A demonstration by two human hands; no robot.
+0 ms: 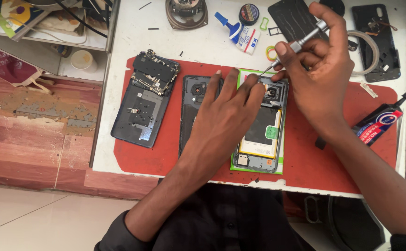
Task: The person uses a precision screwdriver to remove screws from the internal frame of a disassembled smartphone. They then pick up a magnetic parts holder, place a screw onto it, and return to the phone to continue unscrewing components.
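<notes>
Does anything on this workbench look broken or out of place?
Yes. Three phones lie opened on the red mat: the opened phone under the left hand and the right hand's screwdriver, a rear cover, and a stripped phone lying askew.

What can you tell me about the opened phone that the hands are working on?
The opened phone lies flat, back cover off, on a green-edged sheet on the red mat. Its grey frame holds a large battery with a pale yellow border, dark centre and a small green tab; a camera module sits near the top, and a small metal part near the bottom. The left hand presses on its upper left part. The right hand holds a silver screwdriver, tip at the phone's top edge.
</notes>
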